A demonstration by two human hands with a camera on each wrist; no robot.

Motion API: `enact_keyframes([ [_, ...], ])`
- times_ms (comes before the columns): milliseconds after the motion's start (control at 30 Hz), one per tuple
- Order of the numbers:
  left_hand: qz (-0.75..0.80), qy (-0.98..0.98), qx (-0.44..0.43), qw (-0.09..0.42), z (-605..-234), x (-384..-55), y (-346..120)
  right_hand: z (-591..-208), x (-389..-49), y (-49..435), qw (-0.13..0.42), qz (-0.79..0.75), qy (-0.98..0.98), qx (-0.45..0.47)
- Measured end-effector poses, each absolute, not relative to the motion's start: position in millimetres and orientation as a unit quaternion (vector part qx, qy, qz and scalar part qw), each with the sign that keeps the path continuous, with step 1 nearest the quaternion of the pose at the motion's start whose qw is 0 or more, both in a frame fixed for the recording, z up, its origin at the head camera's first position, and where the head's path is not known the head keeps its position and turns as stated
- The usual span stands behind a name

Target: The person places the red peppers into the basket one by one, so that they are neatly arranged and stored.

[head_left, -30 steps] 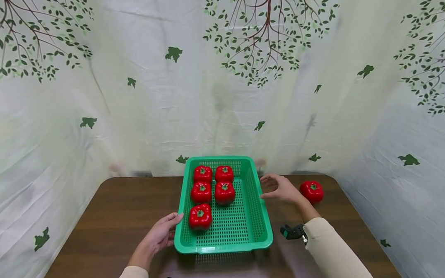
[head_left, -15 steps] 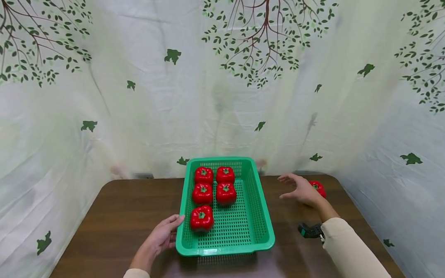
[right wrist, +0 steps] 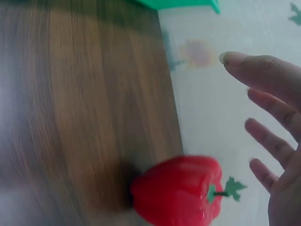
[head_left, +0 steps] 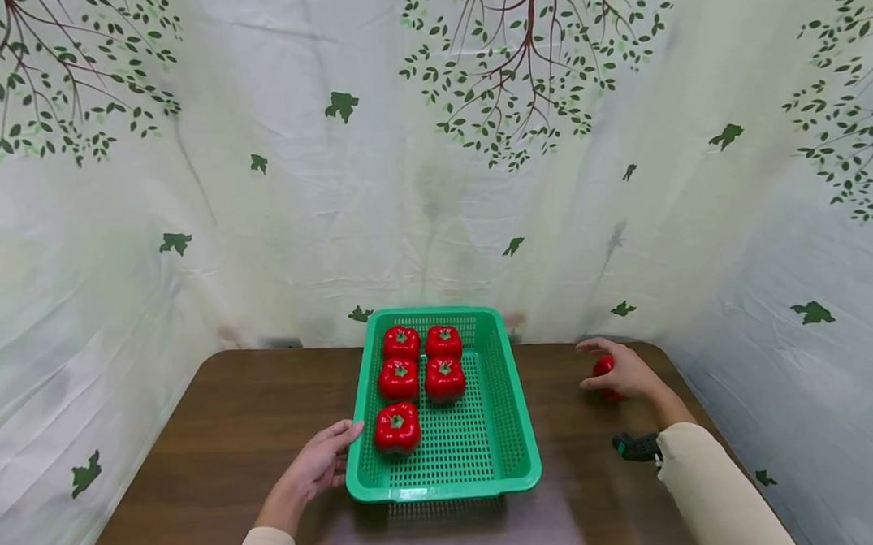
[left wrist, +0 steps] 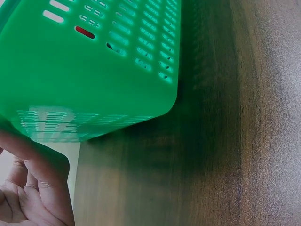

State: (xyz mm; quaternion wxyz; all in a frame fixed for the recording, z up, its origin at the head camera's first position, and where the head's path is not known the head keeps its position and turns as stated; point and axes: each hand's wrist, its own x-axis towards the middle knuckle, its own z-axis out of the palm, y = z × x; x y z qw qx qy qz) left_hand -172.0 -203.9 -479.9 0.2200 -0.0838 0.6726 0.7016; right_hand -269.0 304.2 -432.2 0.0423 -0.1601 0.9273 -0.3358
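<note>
A green plastic basket (head_left: 476,445) stands on the brown table with several red bell peppers in it, among them one pepper (head_left: 397,428) at its near left. My left hand (head_left: 317,465) holds the basket's left rim; the left wrist view shows curled fingers (left wrist: 44,181) beside the basket wall (left wrist: 70,75), their tips hidden. To the right, my right hand (head_left: 626,371) hovers by a single bell pepper (head_left: 603,368), which it partly covers in the head view. In the right wrist view its fingers are spread and apart from this pepper (right wrist: 176,190), whose green stem faces them.
The wooden table (head_left: 266,386) has rounded far corners. A white cloth (head_left: 294,205) printed with green leaves and branches hangs behind it and along both sides. A dark wrist device (head_left: 637,447) sits at the right sleeve.
My right hand has moved from beside the basket's right rim rightward to the lone bell pepper. The left hand stays at the basket's left rim.
</note>
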Motion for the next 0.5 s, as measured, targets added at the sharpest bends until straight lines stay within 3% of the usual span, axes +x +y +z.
enact_keyframes([
  [500, 0.703, 0.670, -0.080, 0.223, -481.5, -172.5, -205.5, -440.7, -274.6, 334.9, 0.079, -0.310, 0.942, -0.103],
])
